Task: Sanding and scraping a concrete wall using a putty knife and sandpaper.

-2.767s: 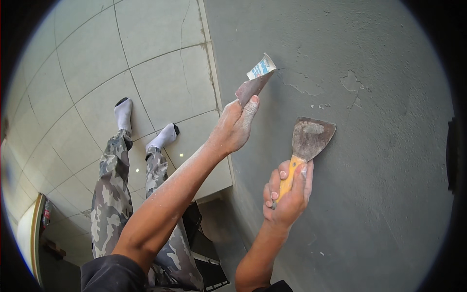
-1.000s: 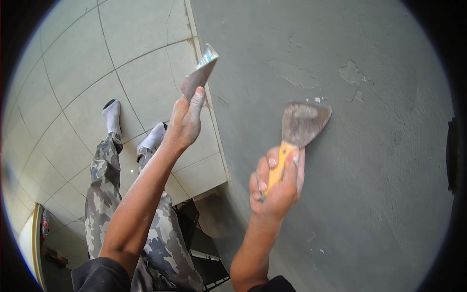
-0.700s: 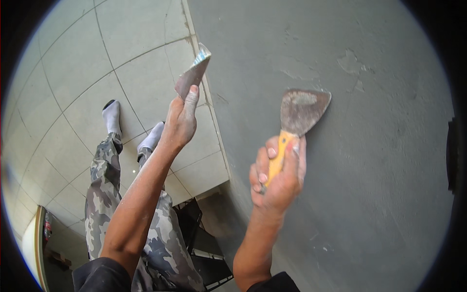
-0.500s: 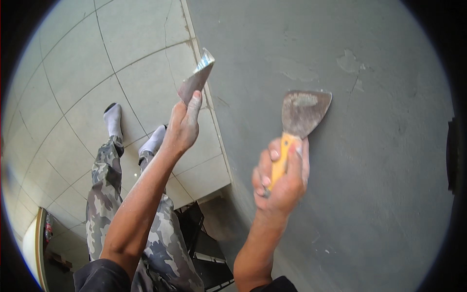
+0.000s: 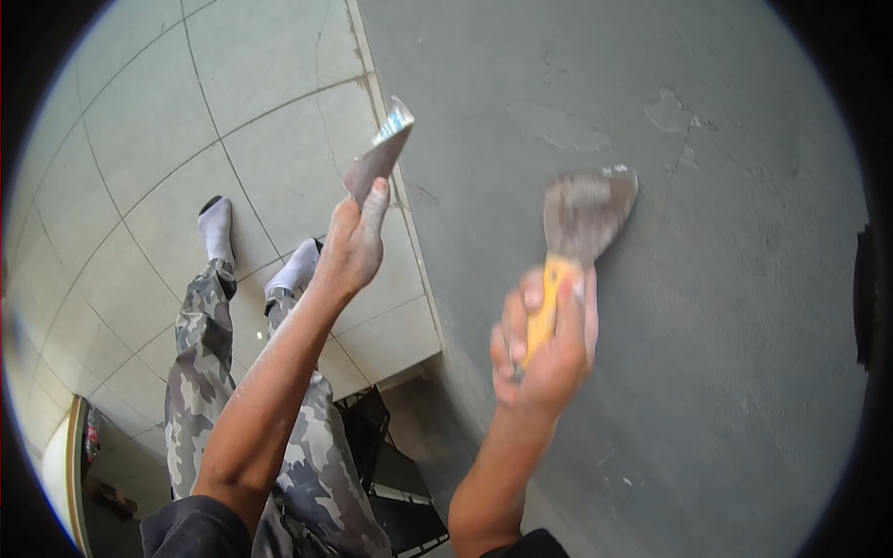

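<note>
My right hand (image 5: 558,358) is closed round the yellow handle of a putty knife (image 5: 584,219). Its wide metal blade, smeared with pale paste, points away from me over the grey wall (image 5: 726,307); motion blurs it, and I cannot tell whether its edge touches. At the left, near the wall's border with the floor, my left hand (image 5: 353,246) grips a flat, wedge-shaped grey-brown piece (image 5: 379,166), thumb along its near end. White and blue show on the piece's far end; its other side is hidden. White dust coats the left thumb and wrist.
Rough patches (image 5: 668,112) and a thin crack mark the upper wall. Pale floor tiles (image 5: 270,139) lie at the left, under my socked feet (image 5: 296,268). A black metal frame (image 5: 395,474) stands below, between my legs and the wall. A dark object (image 5: 865,298) sits at the right edge.
My right hand and the putty knife have shifted slightly to the right across the wall. The left hand and its wedge-shaped piece have moved only a little, right and nearer.
</note>
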### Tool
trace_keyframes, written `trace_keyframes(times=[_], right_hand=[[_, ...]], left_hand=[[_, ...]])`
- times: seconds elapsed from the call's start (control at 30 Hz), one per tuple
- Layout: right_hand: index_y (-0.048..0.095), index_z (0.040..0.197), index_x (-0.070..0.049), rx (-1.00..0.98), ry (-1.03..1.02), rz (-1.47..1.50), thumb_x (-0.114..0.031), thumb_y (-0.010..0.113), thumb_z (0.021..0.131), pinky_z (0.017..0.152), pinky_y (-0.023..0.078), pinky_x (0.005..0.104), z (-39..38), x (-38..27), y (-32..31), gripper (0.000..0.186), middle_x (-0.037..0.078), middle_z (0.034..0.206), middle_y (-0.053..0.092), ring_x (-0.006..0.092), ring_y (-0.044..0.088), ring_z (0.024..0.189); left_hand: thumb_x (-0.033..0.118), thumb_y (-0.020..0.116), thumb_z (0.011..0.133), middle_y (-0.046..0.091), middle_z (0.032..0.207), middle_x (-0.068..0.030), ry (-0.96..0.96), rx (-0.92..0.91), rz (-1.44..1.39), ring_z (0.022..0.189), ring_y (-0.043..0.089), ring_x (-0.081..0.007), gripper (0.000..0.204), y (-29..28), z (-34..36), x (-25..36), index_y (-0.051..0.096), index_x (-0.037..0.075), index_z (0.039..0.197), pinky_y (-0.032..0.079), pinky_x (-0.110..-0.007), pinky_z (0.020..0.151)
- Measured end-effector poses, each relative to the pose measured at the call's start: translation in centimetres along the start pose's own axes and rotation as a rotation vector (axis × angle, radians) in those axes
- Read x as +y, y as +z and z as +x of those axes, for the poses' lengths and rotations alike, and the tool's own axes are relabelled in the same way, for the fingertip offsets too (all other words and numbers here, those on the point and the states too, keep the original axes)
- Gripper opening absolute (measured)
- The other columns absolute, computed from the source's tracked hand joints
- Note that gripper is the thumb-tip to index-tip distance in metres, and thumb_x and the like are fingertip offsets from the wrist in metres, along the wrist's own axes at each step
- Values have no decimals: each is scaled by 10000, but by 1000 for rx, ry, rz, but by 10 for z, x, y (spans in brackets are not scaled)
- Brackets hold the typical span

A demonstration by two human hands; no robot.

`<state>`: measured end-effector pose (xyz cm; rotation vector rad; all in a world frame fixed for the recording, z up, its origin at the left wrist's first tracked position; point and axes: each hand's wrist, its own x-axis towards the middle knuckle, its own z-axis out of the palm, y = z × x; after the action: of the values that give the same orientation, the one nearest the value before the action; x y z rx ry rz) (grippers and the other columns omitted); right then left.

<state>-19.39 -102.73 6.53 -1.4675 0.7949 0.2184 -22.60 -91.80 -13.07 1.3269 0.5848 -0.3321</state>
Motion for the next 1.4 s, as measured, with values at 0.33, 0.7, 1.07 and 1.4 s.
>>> trace_keyframes(times=[0.33, 0.7, 1.07, 1.4], right_hand=[[435, 1278, -55, 24, -16, -48, -255, 358, 1056, 312, 297, 196, 6, 6, 12, 309, 15, 785, 458, 41, 365, 437], [452, 1307, -64, -96, -47, -86, -238, 375, 1046, 310, 302, 188, 55, 15, 47, 323, -2, 773, 453, 30, 370, 445], [450, 1333, -64, -88, -26, -40, -235, 378, 1050, 304, 299, 179, 64, 25, 60, 338, -2, 770, 458, 40, 352, 438], [471, 1143, -76, -35, -53, -43, -228, 377, 1055, 334, 294, 190, 57, 42, 45, 199, 14, 820, 466, 47, 356, 473]], left_hand=[[499, 341, 1055, 495, 758, -111, -2, 36, -11, 766, 459, -229, 630, -3, 5, -11, 524, -99, 983, 418, -376, 759], [504, 342, 1053, 481, 735, -136, -46, 65, 46, 765, 470, -217, 650, -12, 6, -12, 533, -113, 986, 422, -389, 747], [483, 345, 1057, 532, 788, -173, -14, 157, 53, 798, 510, -258, 639, -36, 17, -2, 545, -124, 1085, 432, -403, 794], [479, 357, 1056, 550, 795, -171, 101, 204, 3, 821, 529, -256, 637, -29, 22, -18, 533, -123, 1170, 439, -393, 815]])
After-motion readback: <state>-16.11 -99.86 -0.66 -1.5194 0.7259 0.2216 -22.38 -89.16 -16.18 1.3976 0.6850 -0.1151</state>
